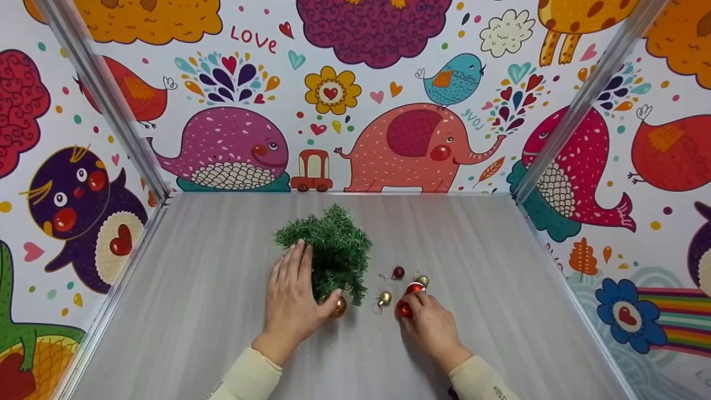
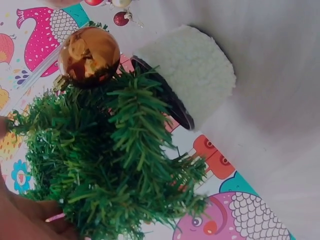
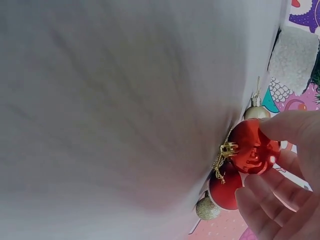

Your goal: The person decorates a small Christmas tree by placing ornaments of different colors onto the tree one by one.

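Observation:
A small green artificial Christmas tree (image 1: 339, 239) stands on the table; its fuzzy white base (image 2: 192, 75) shows in the left wrist view. My left hand (image 1: 291, 289) lies along the tree's near left side, fingers mostly straight and touching its branches. A shiny copper-gold bauble (image 2: 90, 56) hangs on the tree near my left thumb. On the right, my right hand (image 1: 436, 328) pinches a shiny red bauble (image 3: 255, 147) between thumb and fingers. Right behind it is a second, matte red bauble (image 3: 226, 187), partly covered by the fingers in the head view.
Small ornaments lie between tree and right hand: a dark red ball (image 1: 398, 272), a gold ball (image 1: 385, 298) with a string loop, and a glittery gold ball (image 1: 423, 280). Printed cartoon walls with metal edge strips (image 1: 111, 105) enclose the grey table (image 1: 216, 311).

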### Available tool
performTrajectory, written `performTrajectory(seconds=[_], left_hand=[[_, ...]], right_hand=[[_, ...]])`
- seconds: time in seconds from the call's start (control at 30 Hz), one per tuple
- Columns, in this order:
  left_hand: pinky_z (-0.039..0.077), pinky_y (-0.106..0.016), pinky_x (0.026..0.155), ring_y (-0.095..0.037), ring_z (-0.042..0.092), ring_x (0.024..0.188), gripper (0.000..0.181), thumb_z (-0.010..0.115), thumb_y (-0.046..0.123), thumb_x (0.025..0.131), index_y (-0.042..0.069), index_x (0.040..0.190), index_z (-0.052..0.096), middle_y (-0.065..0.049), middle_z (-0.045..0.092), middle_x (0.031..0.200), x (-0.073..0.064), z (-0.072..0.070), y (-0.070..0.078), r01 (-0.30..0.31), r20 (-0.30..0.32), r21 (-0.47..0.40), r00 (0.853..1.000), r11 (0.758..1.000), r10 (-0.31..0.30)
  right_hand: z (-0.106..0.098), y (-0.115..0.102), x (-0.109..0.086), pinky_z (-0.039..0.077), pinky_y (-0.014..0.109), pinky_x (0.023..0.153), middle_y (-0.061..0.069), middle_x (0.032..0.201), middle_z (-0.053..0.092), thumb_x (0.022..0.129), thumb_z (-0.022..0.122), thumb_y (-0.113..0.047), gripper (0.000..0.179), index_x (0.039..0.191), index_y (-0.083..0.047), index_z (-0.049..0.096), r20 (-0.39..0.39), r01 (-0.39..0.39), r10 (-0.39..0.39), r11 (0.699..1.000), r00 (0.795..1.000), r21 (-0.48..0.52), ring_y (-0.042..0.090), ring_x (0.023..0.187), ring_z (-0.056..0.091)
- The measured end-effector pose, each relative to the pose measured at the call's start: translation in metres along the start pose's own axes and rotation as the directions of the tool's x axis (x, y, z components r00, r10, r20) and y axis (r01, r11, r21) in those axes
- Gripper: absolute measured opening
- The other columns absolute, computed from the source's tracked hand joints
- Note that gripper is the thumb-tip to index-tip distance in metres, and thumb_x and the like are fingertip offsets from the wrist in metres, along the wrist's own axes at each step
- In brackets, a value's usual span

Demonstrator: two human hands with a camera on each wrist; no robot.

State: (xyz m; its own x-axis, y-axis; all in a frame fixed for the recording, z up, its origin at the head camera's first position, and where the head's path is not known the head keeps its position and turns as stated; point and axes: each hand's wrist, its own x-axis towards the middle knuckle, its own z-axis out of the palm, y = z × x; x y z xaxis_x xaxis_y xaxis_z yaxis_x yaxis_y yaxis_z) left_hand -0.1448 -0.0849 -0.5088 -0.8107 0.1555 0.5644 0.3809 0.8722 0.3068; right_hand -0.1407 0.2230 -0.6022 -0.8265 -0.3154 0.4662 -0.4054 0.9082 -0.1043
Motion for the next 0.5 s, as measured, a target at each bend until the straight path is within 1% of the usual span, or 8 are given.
performTrajectory(seconds=[0.13, 0.2, 0.3, 0.4, 0.5], left_hand=[[0.026, -0.053, 0.113, -0.036, 0.033, 0.142, 0.094, 0.070, 0.056, 0.080, -0.003, 0.148, 0.041, -0.019, 0.035, 0.156, -0.0003, -0.0025, -0.0017, -0.025, -0.009, 0.009, 1.000, 1.000, 0.025], [0.027, -0.054, 0.112, -0.037, 0.034, 0.141, 0.093, 0.069, 0.056, 0.081, -0.003, 0.147, 0.042, -0.020, 0.036, 0.154, -0.0008, -0.0030, -0.0007, -0.027, -0.015, 0.018, 1.000, 0.999, 0.028], [0.027, -0.054, 0.112, -0.038, 0.036, 0.140, 0.095, 0.066, 0.060, 0.083, -0.004, 0.148, 0.042, -0.021, 0.038, 0.153, -0.0010, -0.0031, 0.0027, -0.011, -0.008, 0.039, 1.000, 0.999, 0.012], [0.026, -0.054, 0.113, -0.038, 0.036, 0.139, 0.099, 0.064, 0.065, 0.082, -0.004, 0.148, 0.040, -0.021, 0.038, 0.153, -0.0004, -0.0025, 0.0051, 0.013, 0.001, 0.057, 1.000, 0.998, -0.013], [0.026, -0.054, 0.113, -0.039, 0.037, 0.139, 0.101, 0.065, 0.067, 0.081, -0.005, 0.148, 0.040, -0.021, 0.038, 0.153, 0.0004, -0.0022, 0.0051, 0.016, 0.006, 0.062, 1.000, 0.998, -0.017]], right_hand=[[-0.0006, -0.0001, 0.0012, 0.058, 0.039, 0.061, 0.004, 0.103, 0.065, 0.072, 0.088, -0.020, 0.040, 0.106, -0.013, 0.068, 0.006, -0.006, 0.006, 1.000, 1.000, -0.011, 0.022, 0.082, 0.063], [-0.0007, -0.0002, 0.0014, 0.057, 0.039, 0.061, 0.003, 0.102, 0.065, 0.072, 0.088, -0.020, 0.040, 0.106, -0.013, 0.069, 0.010, -0.009, 0.009, 1.000, 1.000, -0.010, 0.021, 0.080, 0.063], [-0.0009, -0.0007, 0.0016, 0.057, 0.039, 0.060, 0.003, 0.102, 0.065, 0.072, 0.088, -0.021, 0.040, 0.107, -0.014, 0.069, 0.024, -0.015, 0.015, 1.000, 1.000, -0.007, 0.021, 0.079, 0.063], [-0.0009, -0.0011, 0.0022, 0.058, 0.039, 0.061, 0.004, 0.103, 0.065, 0.072, 0.088, -0.022, 0.042, 0.110, -0.015, 0.070, 0.051, -0.019, 0.019, 1.000, 0.999, -0.008, 0.022, 0.080, 0.063], [-0.0012, -0.0010, 0.0032, 0.058, 0.040, 0.062, 0.005, 0.104, 0.065, 0.073, 0.088, -0.023, 0.044, 0.112, -0.016, 0.071, 0.070, -0.017, 0.017, 1.000, 0.997, -0.012, 0.023, 0.082, 0.064]])
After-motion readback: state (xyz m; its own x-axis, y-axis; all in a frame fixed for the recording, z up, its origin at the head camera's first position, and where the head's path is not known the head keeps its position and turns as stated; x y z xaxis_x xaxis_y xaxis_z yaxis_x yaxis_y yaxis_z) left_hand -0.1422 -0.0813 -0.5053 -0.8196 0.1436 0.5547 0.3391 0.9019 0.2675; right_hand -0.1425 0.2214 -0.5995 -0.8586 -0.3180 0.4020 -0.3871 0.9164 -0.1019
